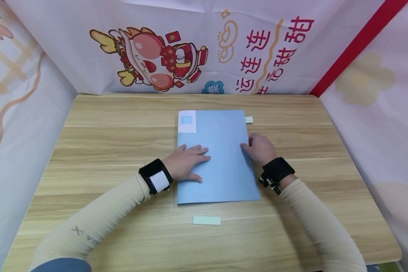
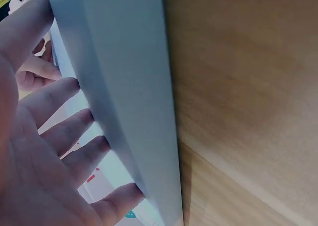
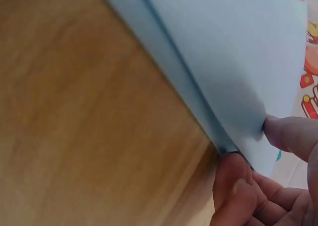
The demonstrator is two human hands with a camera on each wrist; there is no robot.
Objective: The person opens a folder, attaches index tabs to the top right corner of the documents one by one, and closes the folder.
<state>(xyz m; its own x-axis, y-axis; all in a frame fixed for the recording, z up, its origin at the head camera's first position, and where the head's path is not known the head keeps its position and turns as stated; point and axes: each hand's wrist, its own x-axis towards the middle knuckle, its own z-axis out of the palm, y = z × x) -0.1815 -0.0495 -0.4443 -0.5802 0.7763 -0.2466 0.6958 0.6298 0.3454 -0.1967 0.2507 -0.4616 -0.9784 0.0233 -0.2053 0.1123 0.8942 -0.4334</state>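
Note:
A light blue folder (image 1: pixel 221 158) lies on the table with a white label (image 1: pixel 187 121) at its upper left corner. My left hand (image 1: pixel 186 163) rests on the folder's left half, fingers spread and straight; the left wrist view shows its fingertips (image 2: pixel 102 142) against the cover. At the right edge, my right hand (image 1: pixel 260 148) pinches the folder's cover (image 3: pixel 218 52), thumb on top and the other fingers curled at the edge. A gap shows along that edge in the right wrist view. A pale green tab (image 1: pixel 249 119) sticks out from the folder's upper right side.
A pale green paper strip (image 1: pixel 206 220) lies on the wooden table (image 1: pixel 122 124), just below the folder's near edge. White printed cloth (image 1: pixel 187 11) hangs behind the table and along both sides.

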